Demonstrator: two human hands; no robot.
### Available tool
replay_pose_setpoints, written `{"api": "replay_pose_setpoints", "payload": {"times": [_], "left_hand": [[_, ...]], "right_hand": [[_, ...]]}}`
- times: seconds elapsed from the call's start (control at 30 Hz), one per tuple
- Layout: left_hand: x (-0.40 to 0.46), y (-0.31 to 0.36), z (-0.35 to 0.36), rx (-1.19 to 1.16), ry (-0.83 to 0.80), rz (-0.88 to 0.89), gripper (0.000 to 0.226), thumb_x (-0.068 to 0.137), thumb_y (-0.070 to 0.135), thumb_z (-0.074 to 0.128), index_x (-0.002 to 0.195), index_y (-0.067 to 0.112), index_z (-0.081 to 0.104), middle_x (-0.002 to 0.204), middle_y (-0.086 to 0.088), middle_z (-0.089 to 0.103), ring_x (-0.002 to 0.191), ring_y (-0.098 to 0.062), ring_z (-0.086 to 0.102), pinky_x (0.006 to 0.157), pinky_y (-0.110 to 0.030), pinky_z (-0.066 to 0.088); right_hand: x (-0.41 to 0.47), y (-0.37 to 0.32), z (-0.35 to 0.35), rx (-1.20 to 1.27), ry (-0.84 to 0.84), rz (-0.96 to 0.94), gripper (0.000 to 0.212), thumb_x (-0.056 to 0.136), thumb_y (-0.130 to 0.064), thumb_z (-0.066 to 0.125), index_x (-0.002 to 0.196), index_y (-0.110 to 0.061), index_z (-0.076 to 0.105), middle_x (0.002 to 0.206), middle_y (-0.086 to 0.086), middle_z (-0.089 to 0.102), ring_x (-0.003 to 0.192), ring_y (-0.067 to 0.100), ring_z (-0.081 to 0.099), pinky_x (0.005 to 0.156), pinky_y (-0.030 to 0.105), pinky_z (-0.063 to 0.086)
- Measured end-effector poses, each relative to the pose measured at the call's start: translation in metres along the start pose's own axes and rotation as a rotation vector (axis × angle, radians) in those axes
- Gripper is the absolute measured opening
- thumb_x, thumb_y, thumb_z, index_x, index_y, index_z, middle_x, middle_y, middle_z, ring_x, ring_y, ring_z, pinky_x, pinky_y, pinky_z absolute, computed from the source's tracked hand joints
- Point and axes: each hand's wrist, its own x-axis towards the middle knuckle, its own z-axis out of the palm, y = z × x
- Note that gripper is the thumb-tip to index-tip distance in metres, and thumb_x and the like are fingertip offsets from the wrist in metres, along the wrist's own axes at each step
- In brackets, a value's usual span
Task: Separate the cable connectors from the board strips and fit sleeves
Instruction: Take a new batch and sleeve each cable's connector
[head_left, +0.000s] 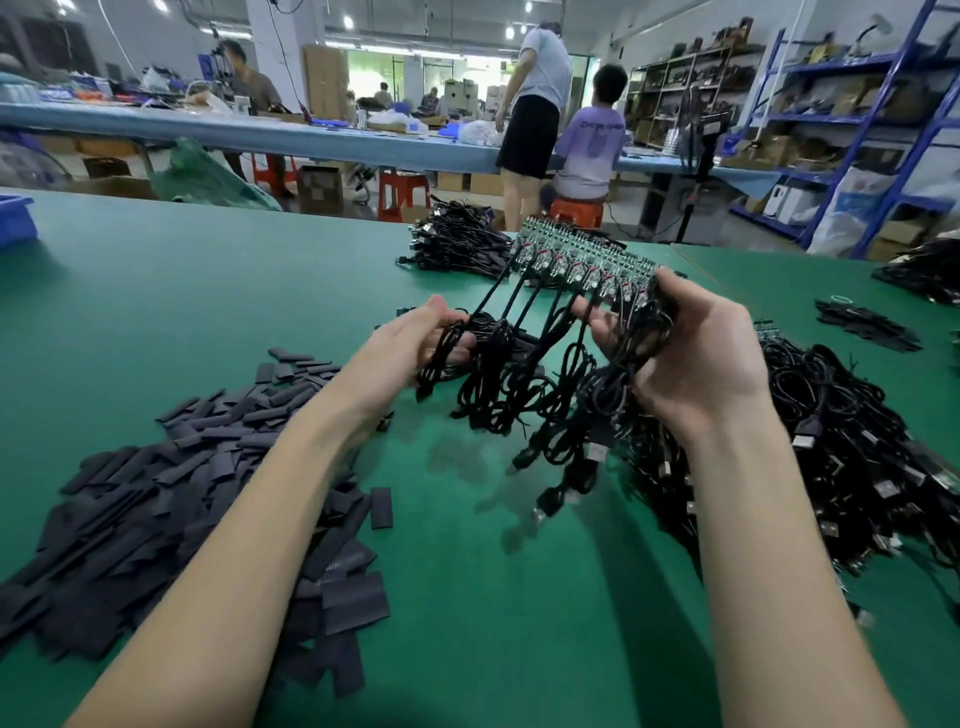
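Observation:
A green board strip (576, 254) with a row of small connector boards hangs in the air above the green table (208, 291). Black cables (524, 374) run down from it in loops, their USB plugs dangling near the table. My right hand (691, 353) grips the strip's near end together with a bunch of cables. My left hand (421, 343) holds a few of the cables lower down, fingers curled round them. A big heap of flat black sleeves (171, 499) lies under my left forearm.
A large pile of black USB cables (841, 457) lies at the right, another bundle (457, 239) behind the strip. More sleeves (862, 322) lie far right. A blue bin (15, 218) sits at the left edge. Several people work at a long bench (311, 137) behind.

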Motion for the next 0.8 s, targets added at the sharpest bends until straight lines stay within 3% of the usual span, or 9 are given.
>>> {"api": "replay_pose_setpoints", "payload": {"times": [0.07, 0.1, 0.23, 0.33, 0.47, 0.57, 0.63, 0.7, 0.8], "left_hand": [[-0.004, 0.005, -0.006, -0.098, -0.16, -0.129, 0.042, 0.107, 0.047, 0.036, 0.112, 0.019, 0.066, 0.09, 0.006, 0.078, 0.076, -0.008, 0.074, 0.064, -0.022, 0.055], [-0.007, 0.005, -0.01, -0.134, -0.246, -0.193, 0.04, 0.107, 0.045, 0.038, 0.112, 0.017, 0.065, 0.091, 0.002, 0.078, 0.076, -0.012, 0.074, 0.058, -0.023, 0.056], [-0.016, -0.01, -0.021, 0.001, -0.477, -0.404, 0.031, 0.099, 0.033, 0.052, 0.118, 0.01, 0.06, 0.105, -0.01, 0.076, 0.096, -0.027, 0.075, 0.059, -0.028, 0.059], [-0.018, -0.024, -0.018, 0.067, -0.53, -0.509, 0.029, 0.106, 0.019, 0.047, 0.128, 0.002, 0.053, 0.122, -0.017, 0.065, 0.096, -0.03, 0.075, 0.067, -0.034, 0.063], [-0.014, -0.023, -0.019, 0.159, -0.488, -0.511, 0.007, 0.104, 0.009, 0.052, 0.106, 0.007, 0.059, 0.091, -0.005, 0.056, 0.072, -0.017, 0.067, 0.071, -0.029, 0.062], [-0.01, -0.01, -0.026, 0.675, -0.336, -0.35, 0.016, 0.104, 0.02, 0.051, 0.102, 0.013, 0.065, 0.096, -0.002, 0.07, 0.079, -0.018, 0.069, 0.066, -0.025, 0.054], [-0.005, -0.004, -0.025, 0.909, -0.028, -0.093, 0.02, 0.103, 0.031, 0.051, 0.11, 0.019, 0.065, 0.104, 0.003, 0.068, 0.086, -0.017, 0.065, 0.075, -0.026, 0.048], [-0.003, 0.002, -0.011, 0.807, 0.166, 0.152, 0.022, 0.103, 0.032, 0.05, 0.116, 0.019, 0.063, 0.106, 0.006, 0.065, 0.094, -0.013, 0.062, 0.077, -0.019, 0.045], [0.0, 0.001, 0.021, 0.743, 0.087, 0.302, 0.023, 0.104, 0.032, 0.049, 0.116, 0.02, 0.064, 0.105, 0.009, 0.064, 0.093, -0.008, 0.06, 0.076, -0.013, 0.042]], "right_hand": [[0.0, -0.001, -0.003, -0.018, -0.012, 0.067, 0.009, 0.103, -0.011, 0.047, 0.111, -0.007, 0.046, 0.117, 0.037, 0.059, 0.089, 0.041, 0.076, 0.064, 0.029, 0.062], [0.001, 0.001, -0.005, -0.049, -0.011, 0.119, 0.007, 0.102, -0.01, 0.048, 0.108, -0.007, 0.046, 0.119, 0.037, 0.058, 0.087, 0.041, 0.076, 0.061, 0.03, 0.062], [0.009, 0.031, -0.019, -0.135, 0.027, 0.346, 0.022, 0.1, -0.006, 0.051, 0.122, -0.002, 0.049, 0.124, 0.034, 0.055, 0.085, 0.04, 0.076, 0.056, 0.032, 0.062], [0.017, 0.058, -0.028, -0.173, 0.059, 0.43, 0.024, 0.104, -0.009, 0.046, 0.126, 0.0, 0.049, 0.123, 0.035, 0.059, 0.088, 0.041, 0.076, 0.066, 0.039, 0.065], [0.025, 0.077, -0.036, -0.249, 0.076, 0.44, 0.032, 0.105, -0.016, 0.047, 0.13, 0.004, 0.05, 0.121, 0.031, 0.065, 0.085, 0.034, 0.077, 0.058, 0.032, 0.063], [0.027, 0.083, -0.037, -0.353, 0.076, 0.428, 0.03, 0.103, -0.02, 0.054, 0.123, 0.001, 0.054, 0.101, 0.02, 0.069, 0.074, 0.027, 0.075, 0.055, 0.03, 0.059], [0.026, 0.086, -0.034, -0.366, 0.06, 0.443, 0.022, 0.102, -0.022, 0.057, 0.115, -0.003, 0.056, 0.084, 0.013, 0.071, 0.079, 0.029, 0.077, 0.057, 0.031, 0.061], [0.024, 0.087, -0.029, -0.389, 0.004, 0.455, 0.019, 0.103, -0.023, 0.056, 0.111, -0.006, 0.056, 0.074, 0.007, 0.073, 0.088, 0.031, 0.077, 0.061, 0.032, 0.062], [0.02, 0.089, -0.021, -0.422, -0.12, 0.449, 0.024, 0.106, -0.03, 0.053, 0.11, -0.008, 0.061, 0.079, 0.003, 0.077, 0.083, 0.025, 0.077, 0.066, 0.031, 0.062]]}}
